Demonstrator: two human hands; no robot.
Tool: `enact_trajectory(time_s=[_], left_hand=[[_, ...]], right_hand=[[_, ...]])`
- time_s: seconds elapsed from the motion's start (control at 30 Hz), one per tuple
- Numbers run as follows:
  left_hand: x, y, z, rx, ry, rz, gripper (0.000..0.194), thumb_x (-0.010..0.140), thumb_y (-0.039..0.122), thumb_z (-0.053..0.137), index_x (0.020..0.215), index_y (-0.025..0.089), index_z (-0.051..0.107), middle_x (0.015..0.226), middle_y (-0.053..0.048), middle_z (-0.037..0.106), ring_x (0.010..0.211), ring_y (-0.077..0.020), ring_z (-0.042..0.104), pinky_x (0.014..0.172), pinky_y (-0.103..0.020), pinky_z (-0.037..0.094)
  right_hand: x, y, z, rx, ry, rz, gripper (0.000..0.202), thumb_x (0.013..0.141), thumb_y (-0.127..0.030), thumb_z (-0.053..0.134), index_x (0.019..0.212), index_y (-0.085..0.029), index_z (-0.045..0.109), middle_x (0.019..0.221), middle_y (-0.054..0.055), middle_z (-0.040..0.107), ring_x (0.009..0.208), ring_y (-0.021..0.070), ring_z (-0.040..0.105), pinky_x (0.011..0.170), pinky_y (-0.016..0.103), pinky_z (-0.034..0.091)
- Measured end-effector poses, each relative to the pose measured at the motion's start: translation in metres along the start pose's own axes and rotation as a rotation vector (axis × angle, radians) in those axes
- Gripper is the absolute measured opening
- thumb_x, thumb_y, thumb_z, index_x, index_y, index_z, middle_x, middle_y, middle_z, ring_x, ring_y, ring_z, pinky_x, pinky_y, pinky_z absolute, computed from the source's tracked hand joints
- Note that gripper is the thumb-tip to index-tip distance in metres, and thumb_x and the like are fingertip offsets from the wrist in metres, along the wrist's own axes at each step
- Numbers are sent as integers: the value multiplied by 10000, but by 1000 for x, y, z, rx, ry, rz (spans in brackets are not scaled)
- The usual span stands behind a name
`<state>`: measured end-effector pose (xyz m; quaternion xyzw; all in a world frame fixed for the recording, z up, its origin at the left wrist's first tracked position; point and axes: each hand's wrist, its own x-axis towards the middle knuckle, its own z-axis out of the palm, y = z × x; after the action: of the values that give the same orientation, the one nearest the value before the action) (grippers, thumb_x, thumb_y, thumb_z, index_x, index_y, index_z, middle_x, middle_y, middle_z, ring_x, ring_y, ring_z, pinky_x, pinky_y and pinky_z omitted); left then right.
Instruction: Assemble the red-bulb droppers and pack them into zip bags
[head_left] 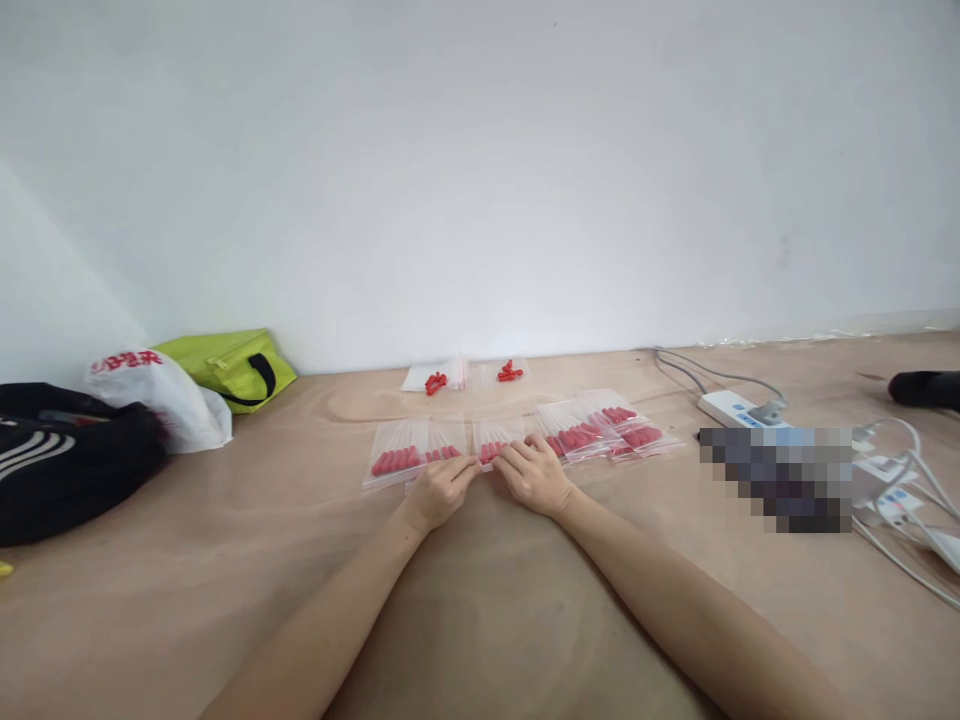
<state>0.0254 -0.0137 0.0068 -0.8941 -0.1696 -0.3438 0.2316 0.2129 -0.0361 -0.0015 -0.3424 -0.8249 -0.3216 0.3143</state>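
Both hands are at the near edge of a small clear plastic bag with red capsule-shaped pieces in it, lying flat. My left hand is closed, its thumb and fingertips pinched at the bag's lower left corner. Curled over the bag's lower right part, my right hand hides some of the pieces. To the left lie two similar bags, one plainly visible and one partly behind my left hand. Several more filled bags overlap on the right. What exactly the red pieces are, I cannot tell.
Farther back, loose red pieces rest on a stack of bags and on another bag. A black bag, white plastic bag and lime-green bag sit left. A power strip, cables and a blurred-out object lie right.
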Motion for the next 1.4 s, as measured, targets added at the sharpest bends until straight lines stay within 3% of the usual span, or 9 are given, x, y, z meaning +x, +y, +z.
enact_trajectory(time_s=[0.33, 0.53, 0.63, 0.73, 0.83, 1.0, 1.2, 1.3, 1.4], left_hand=[[-8, -3, 0, -40, -5, -78, 239, 866, 115, 390, 822, 157, 621, 771, -49, 671, 666, -129, 642, 591, -220, 531], [-16, -16, -13, -56, 40, -250, 223, 875, 140, 385, 809, 165, 596, 775, -55, 658, 702, -148, 640, 661, -259, 529], [-14, -16, -14, -104, 41, -314, 192, 876, 159, 388, 817, 166, 571, 853, -69, 652, 774, -156, 638, 701, -263, 524], [-7, -11, -10, -186, 21, -359, 178, 881, 165, 353, 869, 171, 530, 967, -86, 636, 869, -162, 624, 725, -264, 521], [-6, -9, -9, -284, -1, -418, 163, 885, 171, 322, 910, 184, 482, 963, -83, 649, 814, -157, 639, 676, -263, 530], [-16, -17, -16, -356, 64, -564, 59, 865, 234, 385, 900, 187, 391, 1037, -126, 615, 733, -151, 650, 589, -252, 533], [-36, -33, -37, -210, -41, -562, 49, 808, 219, 397, 765, 206, 416, 940, -74, 636, 846, -177, 620, 707, -297, 507], [-40, -32, -49, -50, -70, -548, 29, 726, 184, 433, 746, 204, 440, 943, -82, 626, 860, -217, 600, 721, -348, 478], [-31, -21, -54, 150, -88, -529, 176, 632, 205, 512, 807, 190, 530, 1007, -115, 605, 889, -293, 565, 747, -447, 423]], right_hand=[[-22, 21, -10, 9, -59, 88, 260, 867, -110, 353, 767, -162, 587, 702, 40, 581, 668, 139, 467, 635, 306, 276], [-55, 52, -26, 29, -14, 287, 241, 849, -122, 372, 751, -172, 587, 741, 58, 608, 717, 153, 510, 671, 298, 319], [-60, 54, -35, 59, 0, 333, 188, 847, -166, 416, 772, -189, 587, 766, 41, 626, 739, 152, 528, 702, 298, 333], [-57, 49, -39, 87, -58, 360, 147, 819, -291, 490, 836, -190, 596, 848, 56, 627, 813, 180, 531, 751, 326, 334], [-55, 47, -41, 105, -149, 389, 261, 770, -394, 532, 923, -193, 597, 941, 81, 607, 895, 220, 517, 798, 369, 322], [-61, 52, -42, 148, -220, 452, 328, 728, -316, 539, 1038, -217, 581, 995, 80, 589, 938, 237, 508, 808, 394, 330], [-70, 55, -34, 203, -149, 546, 432, 659, -92, 457, 1057, -203, 585, 1002, 79, 598, 948, 232, 519, 805, 398, 390], [-76, 60, -29, 239, -91, 530, 362, 704, -95, 453, 1007, -206, 617, 968, 76, 610, 900, 214, 545, 762, 370, 437], [-78, 64, -24, 261, -60, 482, 273, 785, -142, 444, 941, -233, 650, 925, 62, 628, 850, 195, 563, 729, 350, 456]])
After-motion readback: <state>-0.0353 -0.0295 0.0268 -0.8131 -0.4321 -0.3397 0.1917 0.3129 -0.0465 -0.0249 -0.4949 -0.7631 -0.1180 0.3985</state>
